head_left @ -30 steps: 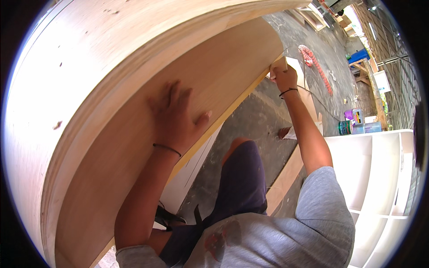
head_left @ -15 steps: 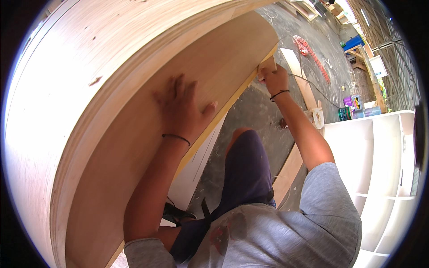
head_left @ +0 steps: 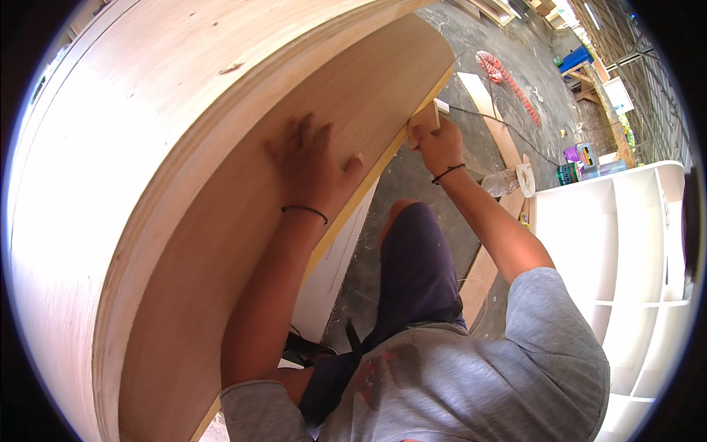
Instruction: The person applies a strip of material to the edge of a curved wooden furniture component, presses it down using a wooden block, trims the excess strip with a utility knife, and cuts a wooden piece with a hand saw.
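A brown wood panel (head_left: 213, 250) stands tilted on my left, with a pale yellow strip along its lower edge (head_left: 377, 171). My left hand (head_left: 313, 166) lies on its face, fingers spread, holding nothing. At the far part of the yellow edge, my right hand (head_left: 442, 149) is closed around a small flat tan block (head_left: 425, 116) with a pale rim. The block meets the edge; its underside and exact kind are hidden by my fingers and the panel.
Thick pale plywood (head_left: 81, 221) curves above the panel. A white shelf unit (head_left: 574, 236) stands at right, near a purple can (head_left: 579, 155) and a green can (head_left: 567, 174). On the grey floor lie a long wood strip (head_left: 482, 99), a dark cable and a red-and-white cord (head_left: 521, 92).
My right hand has come nearer along the yellow edge with the block still in it. My left hand stays spread on the panel, while the whole view shifts slightly.
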The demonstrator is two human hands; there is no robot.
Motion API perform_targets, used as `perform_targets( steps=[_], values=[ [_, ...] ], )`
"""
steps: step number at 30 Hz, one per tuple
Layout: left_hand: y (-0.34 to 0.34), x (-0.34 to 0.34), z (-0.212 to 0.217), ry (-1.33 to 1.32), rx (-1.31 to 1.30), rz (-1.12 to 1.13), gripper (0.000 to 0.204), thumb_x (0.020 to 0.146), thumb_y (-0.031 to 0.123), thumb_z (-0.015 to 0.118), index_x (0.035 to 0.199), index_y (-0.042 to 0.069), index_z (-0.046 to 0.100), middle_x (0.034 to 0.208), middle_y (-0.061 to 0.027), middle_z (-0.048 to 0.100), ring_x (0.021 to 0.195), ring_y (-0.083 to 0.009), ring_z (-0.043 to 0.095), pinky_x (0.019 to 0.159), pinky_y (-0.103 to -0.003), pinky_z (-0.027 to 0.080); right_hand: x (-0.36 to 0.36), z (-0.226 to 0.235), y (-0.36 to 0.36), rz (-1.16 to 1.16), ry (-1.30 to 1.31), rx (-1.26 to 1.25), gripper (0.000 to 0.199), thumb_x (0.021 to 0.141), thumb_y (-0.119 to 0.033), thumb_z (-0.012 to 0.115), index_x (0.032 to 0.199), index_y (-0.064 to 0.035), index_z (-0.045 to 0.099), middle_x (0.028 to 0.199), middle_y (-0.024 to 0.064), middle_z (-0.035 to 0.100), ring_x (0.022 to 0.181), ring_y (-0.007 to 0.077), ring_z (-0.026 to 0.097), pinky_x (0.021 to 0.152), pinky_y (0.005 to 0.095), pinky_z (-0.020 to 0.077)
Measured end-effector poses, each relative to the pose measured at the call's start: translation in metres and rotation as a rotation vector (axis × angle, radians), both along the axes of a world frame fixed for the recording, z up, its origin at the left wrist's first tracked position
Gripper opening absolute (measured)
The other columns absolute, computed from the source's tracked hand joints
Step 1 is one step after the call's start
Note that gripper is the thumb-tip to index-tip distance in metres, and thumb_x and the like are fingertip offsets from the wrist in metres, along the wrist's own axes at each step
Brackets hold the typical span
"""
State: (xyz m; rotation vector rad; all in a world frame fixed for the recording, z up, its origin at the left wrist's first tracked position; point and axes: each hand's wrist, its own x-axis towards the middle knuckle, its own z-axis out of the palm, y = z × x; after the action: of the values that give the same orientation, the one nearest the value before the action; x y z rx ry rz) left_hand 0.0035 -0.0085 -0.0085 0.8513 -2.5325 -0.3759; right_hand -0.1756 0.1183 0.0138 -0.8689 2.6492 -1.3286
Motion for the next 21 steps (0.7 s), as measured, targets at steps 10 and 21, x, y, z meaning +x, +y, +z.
perform_targets(
  steps=[10, 21],
  values=[
    [0.005, 0.001, 0.003, -0.007, 0.0, 0.005, 0.059, 0.073, 0.045, 0.061, 0.121, 0.012, 0.052, 0.137, -0.0099, 0.04, 0.133, -0.0302, 0.028, 0.1, -0.069, 0.012, 0.05, 0.008, 0.006, 0.034, -0.041, 0.032, 0.023, 0.075, -0.019, 0.056, 0.077, 0.0033, 0.061, 0.059, 0.0172, 0.061, 0.06, 0.0305, 0.064, 0.059, 0.0377, 0.0494],
    [-0.016, 0.031, -0.009, 0.102, 0.08, -0.264, 0.059, 0.072, 0.038, 0.068, 0.118, 0.004, 0.052, 0.132, -0.0151, 0.045, 0.127, -0.03, 0.036, 0.105, -0.055, 0.021, 0.068, 0.028, 0.024, 0.241, -0.208, -0.055, 0.025, 0.077, -0.018, 0.058, 0.087, 0.0052, 0.062, 0.064, 0.0155, 0.063, 0.06, 0.0246, 0.065, 0.055, 0.0337, 0.0511]
  ],
)
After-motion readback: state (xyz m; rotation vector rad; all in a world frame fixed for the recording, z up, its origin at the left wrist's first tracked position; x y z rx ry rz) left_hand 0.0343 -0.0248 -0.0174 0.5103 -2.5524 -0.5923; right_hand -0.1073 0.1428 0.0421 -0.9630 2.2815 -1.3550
